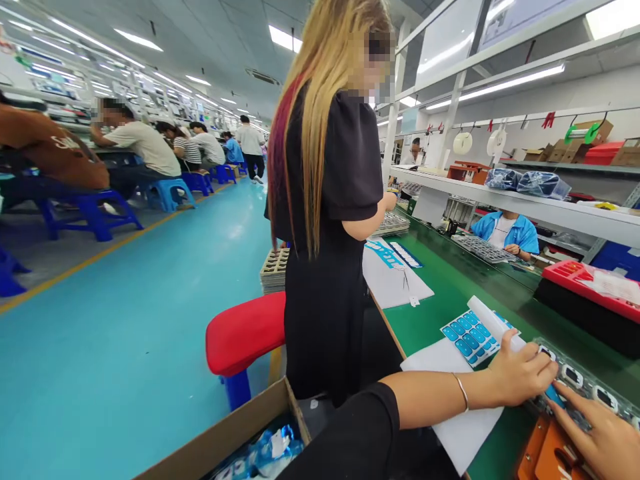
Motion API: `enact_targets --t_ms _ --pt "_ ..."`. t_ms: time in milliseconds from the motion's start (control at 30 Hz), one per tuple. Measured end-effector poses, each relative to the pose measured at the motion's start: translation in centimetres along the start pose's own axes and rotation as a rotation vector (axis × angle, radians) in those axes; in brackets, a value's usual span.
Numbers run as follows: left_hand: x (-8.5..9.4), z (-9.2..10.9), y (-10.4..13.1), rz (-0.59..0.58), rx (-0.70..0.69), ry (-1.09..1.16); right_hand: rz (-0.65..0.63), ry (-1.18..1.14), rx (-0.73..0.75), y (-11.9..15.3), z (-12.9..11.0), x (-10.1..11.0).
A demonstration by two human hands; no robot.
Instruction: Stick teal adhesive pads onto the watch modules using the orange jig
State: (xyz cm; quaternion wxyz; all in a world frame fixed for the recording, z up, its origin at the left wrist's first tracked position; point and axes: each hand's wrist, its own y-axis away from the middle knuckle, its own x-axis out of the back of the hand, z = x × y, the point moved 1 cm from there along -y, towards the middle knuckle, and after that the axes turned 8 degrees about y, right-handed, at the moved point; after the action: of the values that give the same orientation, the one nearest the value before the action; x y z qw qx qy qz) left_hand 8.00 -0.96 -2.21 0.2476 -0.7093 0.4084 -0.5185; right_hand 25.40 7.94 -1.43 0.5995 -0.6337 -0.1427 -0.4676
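My left hand (pixel 523 370) is closed over the near end of a clear tray (pixel 587 383) that holds white-framed parts; whatever its fingers grip is hidden. Close by, my right hand (pixel 593 430) has a small blue film piece (pixel 554 395) between its thumb and index finger. The two hands almost meet at this piece. Just beyond the left hand lies a sheet of blue stickers (pixel 467 335), its white backing (pixel 487 319) curled up. White paper (pixel 467 427) spreads under my left forearm. An orange fixture (pixel 550 453) sits below my right hand.
A person in black (pixel 325 200) stands at the green bench (pixel 425 327), beside a red-topped stool (pixel 245 330). An open cardboard box (pixel 235 433) is at my left. A red tray (pixel 595 283) on a black bin lies across the bench. Another person (pixel 505 233) works opposite.
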Motion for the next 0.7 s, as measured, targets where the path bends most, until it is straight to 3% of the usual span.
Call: enact_targets --t_ms 133,300,400,567,633,700 --pt "0.7 -0.1 -0.2 -0.094 -0.008 0.055 -0.026 -0.007 0.002 -0.1 -0.1 0.4" --pt "0.5 -0.1 -0.3 -0.077 0.032 0.094 -0.040 -0.034 -0.048 -0.1 -0.7 0.9" --pt "0.5 -0.2 -0.2 -0.079 0.049 0.095 0.059 0.001 0.047 -0.2 -1.6 1.4" --pt "0.9 -0.3 -0.1 -0.192 0.068 0.045 0.280 0.152 0.178 -0.7 -2.5 2.6" --pt "1.1 -0.4 -0.2 -0.220 0.091 0.038 0.380 0.199 0.111 -0.9 -2.5 3.1" --pt "1.5 -0.8 -0.3 -0.257 0.168 0.070 0.411 0.176 -0.054 -1.1 -2.2 3.9"
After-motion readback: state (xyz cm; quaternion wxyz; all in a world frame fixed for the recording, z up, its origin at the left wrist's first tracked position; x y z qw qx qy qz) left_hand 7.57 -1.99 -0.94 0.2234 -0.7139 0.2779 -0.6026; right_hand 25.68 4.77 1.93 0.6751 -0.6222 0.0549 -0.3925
